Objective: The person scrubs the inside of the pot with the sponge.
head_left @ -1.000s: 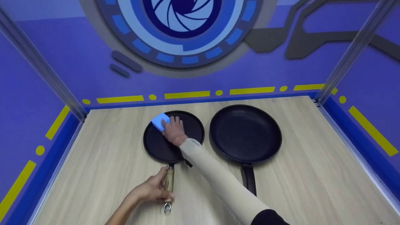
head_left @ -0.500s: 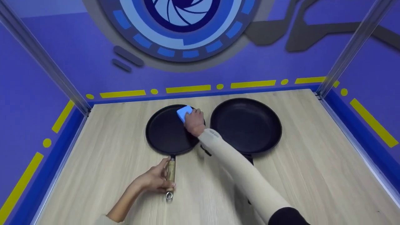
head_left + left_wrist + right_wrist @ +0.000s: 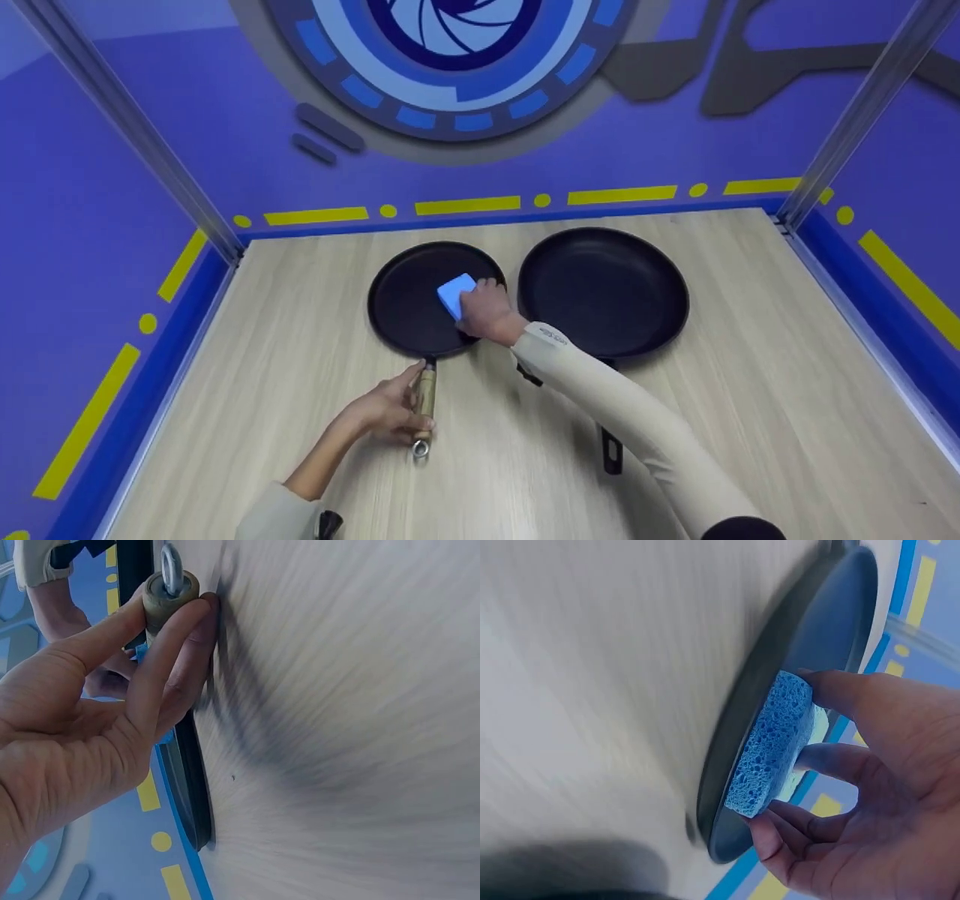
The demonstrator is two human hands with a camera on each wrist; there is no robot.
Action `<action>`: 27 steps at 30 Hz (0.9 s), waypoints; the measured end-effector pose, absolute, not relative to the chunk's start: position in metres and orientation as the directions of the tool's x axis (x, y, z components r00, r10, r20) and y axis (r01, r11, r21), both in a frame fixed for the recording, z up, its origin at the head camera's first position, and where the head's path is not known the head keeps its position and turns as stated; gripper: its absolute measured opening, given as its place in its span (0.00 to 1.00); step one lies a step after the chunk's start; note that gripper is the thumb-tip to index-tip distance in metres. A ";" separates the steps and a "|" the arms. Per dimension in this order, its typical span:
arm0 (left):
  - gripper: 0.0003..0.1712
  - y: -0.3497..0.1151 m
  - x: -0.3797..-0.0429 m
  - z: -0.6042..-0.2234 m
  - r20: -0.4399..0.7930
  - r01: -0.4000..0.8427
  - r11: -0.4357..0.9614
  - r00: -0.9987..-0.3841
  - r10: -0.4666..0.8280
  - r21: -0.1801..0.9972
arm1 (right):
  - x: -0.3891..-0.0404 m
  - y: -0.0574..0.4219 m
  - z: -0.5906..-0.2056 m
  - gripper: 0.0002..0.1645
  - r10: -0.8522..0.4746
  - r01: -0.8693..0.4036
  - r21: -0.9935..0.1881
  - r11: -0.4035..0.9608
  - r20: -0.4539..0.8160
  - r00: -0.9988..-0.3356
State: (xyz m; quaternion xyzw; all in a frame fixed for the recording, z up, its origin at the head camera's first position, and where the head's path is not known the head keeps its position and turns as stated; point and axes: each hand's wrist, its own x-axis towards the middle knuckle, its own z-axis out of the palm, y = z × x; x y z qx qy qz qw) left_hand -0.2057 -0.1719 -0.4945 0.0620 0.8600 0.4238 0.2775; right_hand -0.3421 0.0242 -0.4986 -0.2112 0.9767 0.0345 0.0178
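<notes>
A flat black griddle pan (image 3: 405,307) lies at the back left of the table, its wooden handle (image 3: 427,394) pointing toward me. My left hand (image 3: 386,409) grips that handle from the left; in the left wrist view thumb and fingers close round its end, beside the metal hanging ring (image 3: 172,568). Over the pan's right half, my right hand (image 3: 486,309) holds a blue sponge (image 3: 454,294). The right wrist view shows the porous sponge (image 3: 772,746) pinched between thumb and fingers, down at the pan's surface near the rim.
A larger, deeper black frying pan (image 3: 604,292) stands just right of the griddle pan, its black handle (image 3: 612,451) partly behind my right forearm. Purple panels with yellow marks (image 3: 468,205) wall the wooden table (image 3: 285,300) at the back and both sides.
My right hand has wiped the sponge from the pan's upper left across to its right side, then slightly back toward me. The left hand keeps its grip on the handle.
</notes>
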 end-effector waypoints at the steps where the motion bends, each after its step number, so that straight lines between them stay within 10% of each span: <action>1: 0.60 -0.171 -0.207 -0.495 -0.425 -0.125 0.636 -0.837 0.344 0.761 | -0.339 0.023 -0.500 0.29 -0.421 -0.423 0.066 0.904 -0.035 -0.906; 27: 0.62 -0.173 -0.211 -0.493 -0.396 -0.032 0.662 -0.823 0.407 0.749 | -0.323 -0.033 -0.509 0.21 -0.650 -0.650 0.049 0.758 -0.009 -0.759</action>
